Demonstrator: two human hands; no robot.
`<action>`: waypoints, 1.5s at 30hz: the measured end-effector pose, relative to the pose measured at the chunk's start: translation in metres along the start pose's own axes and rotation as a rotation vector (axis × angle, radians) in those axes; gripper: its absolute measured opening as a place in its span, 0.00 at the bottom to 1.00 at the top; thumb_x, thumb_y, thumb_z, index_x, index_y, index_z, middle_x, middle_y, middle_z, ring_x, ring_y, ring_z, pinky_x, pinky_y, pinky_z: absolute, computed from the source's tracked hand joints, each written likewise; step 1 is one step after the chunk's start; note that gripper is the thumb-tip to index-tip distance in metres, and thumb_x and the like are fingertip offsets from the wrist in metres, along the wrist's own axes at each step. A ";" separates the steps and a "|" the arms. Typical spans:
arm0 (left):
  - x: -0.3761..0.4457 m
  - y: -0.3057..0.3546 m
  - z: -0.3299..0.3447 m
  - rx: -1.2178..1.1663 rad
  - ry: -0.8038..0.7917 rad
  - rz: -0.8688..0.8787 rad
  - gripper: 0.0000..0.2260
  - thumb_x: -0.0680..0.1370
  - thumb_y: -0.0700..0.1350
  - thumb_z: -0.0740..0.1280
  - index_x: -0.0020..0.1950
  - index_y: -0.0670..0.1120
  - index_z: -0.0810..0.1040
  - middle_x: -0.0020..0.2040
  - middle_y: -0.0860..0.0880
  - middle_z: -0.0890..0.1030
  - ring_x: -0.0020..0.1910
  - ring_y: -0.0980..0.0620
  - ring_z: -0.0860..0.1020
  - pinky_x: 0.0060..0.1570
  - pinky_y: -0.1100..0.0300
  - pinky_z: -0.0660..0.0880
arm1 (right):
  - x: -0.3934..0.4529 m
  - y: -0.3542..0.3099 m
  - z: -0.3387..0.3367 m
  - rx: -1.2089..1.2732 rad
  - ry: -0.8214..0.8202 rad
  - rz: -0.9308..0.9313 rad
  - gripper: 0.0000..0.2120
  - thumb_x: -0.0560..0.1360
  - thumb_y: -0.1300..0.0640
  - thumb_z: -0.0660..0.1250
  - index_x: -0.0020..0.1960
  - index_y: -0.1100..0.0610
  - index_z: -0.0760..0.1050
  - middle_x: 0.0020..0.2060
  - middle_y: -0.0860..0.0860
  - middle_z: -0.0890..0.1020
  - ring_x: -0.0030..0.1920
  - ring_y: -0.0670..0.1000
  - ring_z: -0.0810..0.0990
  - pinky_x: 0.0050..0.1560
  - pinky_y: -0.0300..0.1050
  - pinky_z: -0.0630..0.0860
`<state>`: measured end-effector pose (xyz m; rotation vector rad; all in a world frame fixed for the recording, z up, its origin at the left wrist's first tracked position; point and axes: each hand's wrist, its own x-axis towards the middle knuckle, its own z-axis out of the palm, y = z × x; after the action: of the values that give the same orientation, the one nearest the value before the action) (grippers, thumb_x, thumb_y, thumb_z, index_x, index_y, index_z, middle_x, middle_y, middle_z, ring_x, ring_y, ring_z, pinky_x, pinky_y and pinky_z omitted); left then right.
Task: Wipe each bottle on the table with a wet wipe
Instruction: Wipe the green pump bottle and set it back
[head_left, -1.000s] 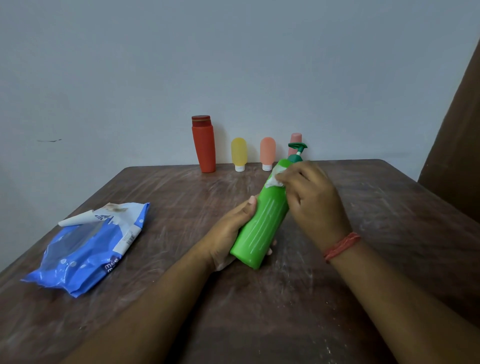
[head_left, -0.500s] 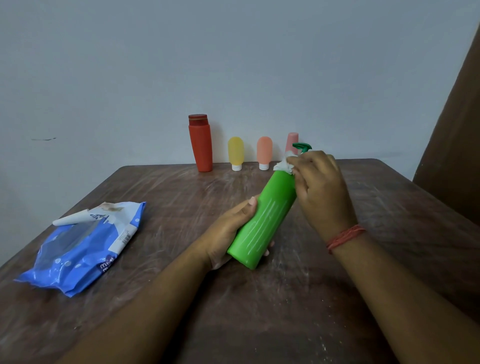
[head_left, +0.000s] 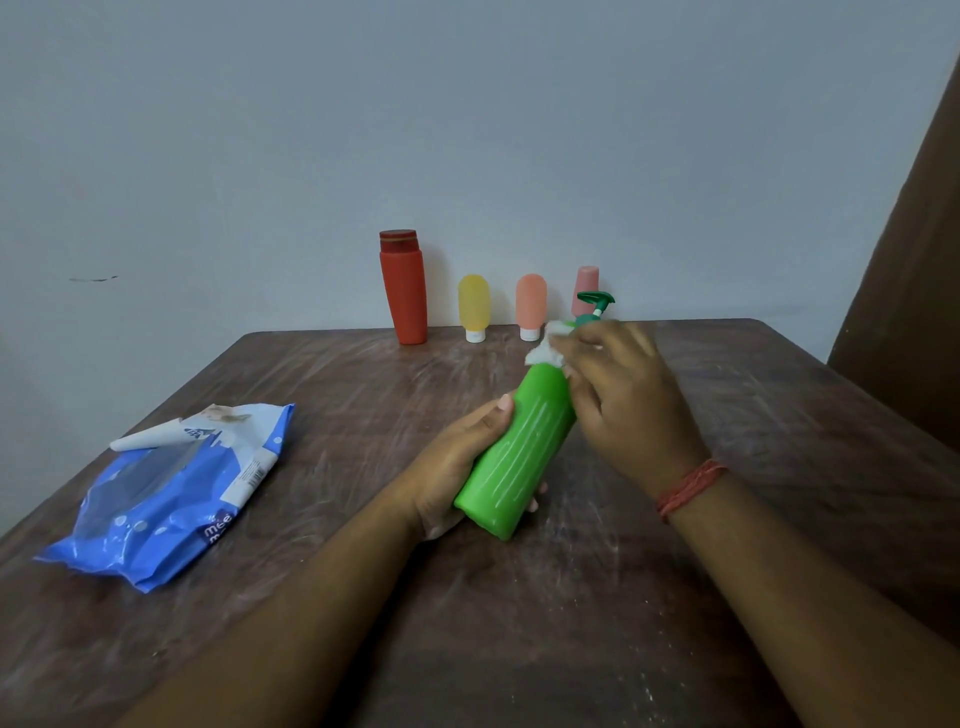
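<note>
Head view: the left hand (head_left: 457, 467) is wrapped around the lower body of the green pump bottle (head_left: 519, 447), thumb lying along the near side and fingertips showing under the base, and holds it tilted, base toward the person and pump head (head_left: 596, 304) toward the wall, just above the table (head_left: 519, 623). The right hand (head_left: 623, 395) has its fingers curled over a crumpled white wet wipe (head_left: 545, 349) and presses it against the shoulder and neck of the bottle, directly below the pump head. Streaks along the green body suggest that the body has already been wiped, so the step in hand appears to be the neck and pump area; this is a judgement. Four further bottles stand upright in a row at the far edge of the table by the wall: a red bottle (head_left: 404, 291), a yellow bottle (head_left: 474, 306), an orange bottle (head_left: 531, 305) and a pink bottle (head_left: 586, 288), the last partly hidden behind the pump head. Whether any of them has been wiped cannot be told. The blue wipes pack (head_left: 166, 499) lies at the left of the table, flap open, well apart from both hands. No other view is supplied.
</note>
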<state>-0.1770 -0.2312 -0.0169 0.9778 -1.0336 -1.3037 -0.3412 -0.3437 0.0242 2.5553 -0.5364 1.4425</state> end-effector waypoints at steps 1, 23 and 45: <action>0.000 0.000 0.000 -0.004 0.004 -0.002 0.19 0.79 0.62 0.66 0.67 0.55 0.79 0.53 0.40 0.83 0.45 0.37 0.83 0.41 0.46 0.82 | -0.001 -0.002 0.001 0.017 -0.034 -0.062 0.16 0.74 0.68 0.67 0.61 0.61 0.80 0.53 0.56 0.80 0.52 0.58 0.76 0.57 0.52 0.74; 0.001 0.003 -0.003 -0.243 0.120 -0.024 0.30 0.74 0.60 0.68 0.68 0.40 0.78 0.58 0.34 0.82 0.49 0.34 0.83 0.45 0.44 0.82 | -0.002 -0.008 0.009 0.083 -0.058 -0.036 0.09 0.73 0.67 0.69 0.52 0.58 0.80 0.45 0.53 0.80 0.47 0.55 0.76 0.49 0.51 0.76; -0.002 0.006 -0.003 -0.335 0.025 -0.054 0.25 0.78 0.58 0.59 0.61 0.42 0.83 0.54 0.35 0.82 0.43 0.36 0.83 0.40 0.47 0.82 | -0.001 0.003 0.008 0.257 0.197 0.271 0.07 0.72 0.71 0.68 0.46 0.62 0.79 0.46 0.54 0.80 0.47 0.46 0.77 0.52 0.33 0.71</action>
<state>-0.1727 -0.2286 -0.0123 0.7680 -0.7421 -1.4500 -0.3360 -0.3492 0.0192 2.5614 -0.7311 1.9474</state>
